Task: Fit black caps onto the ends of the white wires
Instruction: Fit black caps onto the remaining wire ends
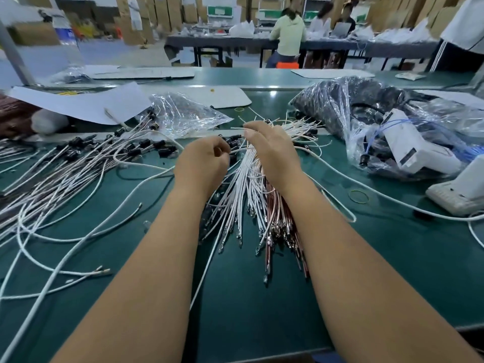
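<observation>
A bundle of white wires (243,184) lies on the green table (248,297), fanned toward me, with brown wires (272,203) beside it. My right hand (272,150) rests over the bundle and pinches a single white wire (237,128) between thumb and fingertips. Just left of it, my left hand (203,161) has its fingers curled by a small heap of loose black caps (234,141); whether it holds a cap is hidden. To the left lie several white wires with black caps fitted (78,153).
A clear plastic bag (183,116) lies behind the capped wires. A large bag of dark cables (353,113) and a white device (413,148) fill the right. A green rubber band (358,196) lies right of my arm. White sheets (86,103) sit at the back left. People work at a far table.
</observation>
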